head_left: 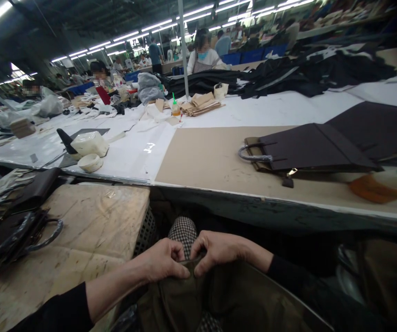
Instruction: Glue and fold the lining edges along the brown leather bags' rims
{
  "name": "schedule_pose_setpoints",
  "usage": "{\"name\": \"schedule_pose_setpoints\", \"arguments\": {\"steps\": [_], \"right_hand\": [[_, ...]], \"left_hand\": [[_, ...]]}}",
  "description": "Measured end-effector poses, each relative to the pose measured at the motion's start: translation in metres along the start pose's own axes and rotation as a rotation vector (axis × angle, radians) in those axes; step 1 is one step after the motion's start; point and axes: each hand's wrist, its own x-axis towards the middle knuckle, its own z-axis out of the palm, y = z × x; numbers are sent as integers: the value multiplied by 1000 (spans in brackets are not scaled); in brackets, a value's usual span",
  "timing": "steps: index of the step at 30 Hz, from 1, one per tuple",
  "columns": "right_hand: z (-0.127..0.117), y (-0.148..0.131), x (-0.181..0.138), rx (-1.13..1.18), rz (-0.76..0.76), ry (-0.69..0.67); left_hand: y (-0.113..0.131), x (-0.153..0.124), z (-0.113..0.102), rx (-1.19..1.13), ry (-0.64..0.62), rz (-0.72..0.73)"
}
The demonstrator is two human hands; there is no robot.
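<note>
Low at the front, over my lap, lies an olive-brown cloth (254, 295) that looks like a bag lining. My left hand (167, 262) pinches its upper edge between thumb and curled fingers. Close beside it, my right hand (215, 251) grips the same edge, thumb pressed down on the near side. The two thumbs almost meet, and a small fold of the cloth stands between them. Checked fabric (183, 230) on my leg shows behind the hands. The lower part of the cloth runs out of the picture.
Ahead, a dark brown bag (309, 145) with a wrapped handle lies on the worktable (198, 152). An amber glue bottle (378, 186) stands right. At left are a board-topped crate (94, 212) with dark bag parts (8, 230) and a white tub (91, 144). People work beyond.
</note>
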Motion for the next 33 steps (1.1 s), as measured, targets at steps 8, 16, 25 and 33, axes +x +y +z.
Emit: {"name": "schedule_pose_setpoints", "arguments": {"steps": [8, 16, 25, 33], "right_hand": [[-2, -12, -14, 93, -23, -23], [0, -5, -24, 125, -4, 41], [2, -3, -24, -159, -48, 298], [-6, -2, -29, -384, -205, 417]], "left_hand": [[-3, -4, -5, -40, -29, 41], [-3, -6, -6, -34, -33, 116], [12, -2, -6, 31, -54, 169], [7, 12, -3, -60, -91, 95]]}}
